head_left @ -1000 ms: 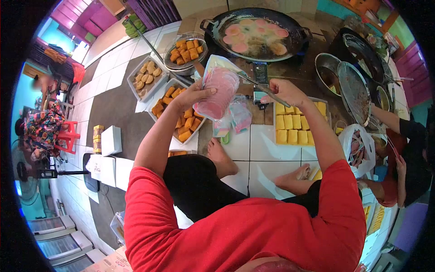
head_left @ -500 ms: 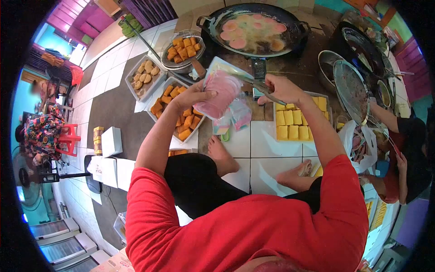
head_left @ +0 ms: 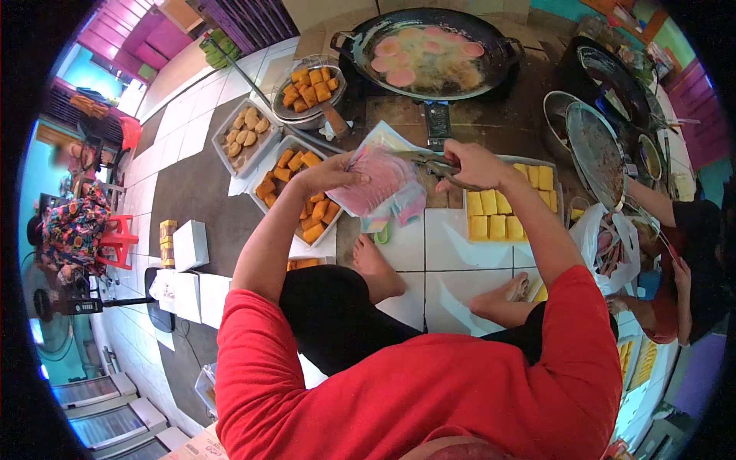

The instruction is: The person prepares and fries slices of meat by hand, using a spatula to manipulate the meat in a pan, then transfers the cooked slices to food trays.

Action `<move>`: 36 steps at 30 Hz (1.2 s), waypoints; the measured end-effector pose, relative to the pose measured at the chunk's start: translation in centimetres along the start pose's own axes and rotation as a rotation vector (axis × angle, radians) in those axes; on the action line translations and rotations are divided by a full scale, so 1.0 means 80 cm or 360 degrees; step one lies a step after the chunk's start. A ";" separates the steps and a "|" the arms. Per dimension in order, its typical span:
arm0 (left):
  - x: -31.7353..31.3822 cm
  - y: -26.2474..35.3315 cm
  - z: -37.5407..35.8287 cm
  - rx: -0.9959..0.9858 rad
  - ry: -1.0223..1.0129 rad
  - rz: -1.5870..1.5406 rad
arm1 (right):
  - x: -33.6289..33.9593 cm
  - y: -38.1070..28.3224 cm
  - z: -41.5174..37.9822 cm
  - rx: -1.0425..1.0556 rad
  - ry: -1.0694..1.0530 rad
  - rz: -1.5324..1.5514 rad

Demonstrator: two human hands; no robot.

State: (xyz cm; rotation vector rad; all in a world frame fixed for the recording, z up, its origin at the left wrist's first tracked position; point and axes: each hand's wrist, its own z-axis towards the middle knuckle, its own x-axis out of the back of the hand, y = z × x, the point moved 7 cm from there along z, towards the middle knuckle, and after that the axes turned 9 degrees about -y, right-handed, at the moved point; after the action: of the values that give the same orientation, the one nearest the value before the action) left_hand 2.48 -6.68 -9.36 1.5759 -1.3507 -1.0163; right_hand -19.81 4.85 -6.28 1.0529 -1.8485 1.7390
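- Left hand [head_left: 328, 173] curled tight around a clear bag of pink slices [head_left: 376, 180], fingers on top of it, up over the floor in front of the knees.
- Bag tilted, open end toward the right hand; hard to count the slices inside, all squashed into one pink lump.
- Right hand [head_left: 474, 163] closed around metal tongs [head_left: 429, 159], tips at the mouth of the bag; tips partly hidden by the plastic, so cannot tell if pinching a slice.
- More small bags [head_left: 399, 205] just under the pink one, half hidden behind it; contents too blurry to name.
- Big black pan [head_left: 502, 54] far ahead, with pink rounds [head_left: 400, 77] floating in oil.
- Tray of yellow squares [head_left: 500, 207] right beside the right wrist, one part covered by the arm.
- Tray of orange fried pieces [head_left: 295, 192] under the left forearm, partly covered by it.
- Another tray of pale brown pieces [head_left: 247, 136] and a bowl of orange pieces [head_left: 310, 86] further off on the left.
- Round mesh strainer [head_left: 594, 153] leaning by a pot on the right.
- Bare feet [head_left: 374, 264] on the white tiles, legs mostly hidden by the red shirt [head_left: 422, 376].
- Another person's arm [head_left: 659, 201] at the right edge, cut off by the dark rim of the view.
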 end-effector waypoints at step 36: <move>-0.006 -0.024 0.018 0.0285 -0.0094 -0.0174 | -0.053 0.046 0.010 -0.0094 -0.0236 0.0118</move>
State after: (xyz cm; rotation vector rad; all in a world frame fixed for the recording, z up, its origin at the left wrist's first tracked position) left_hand 1.72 -6.11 -11.60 1.7814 -1.4428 -1.0383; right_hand -19.67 4.97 -11.92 1.1304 -2.0405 1.6759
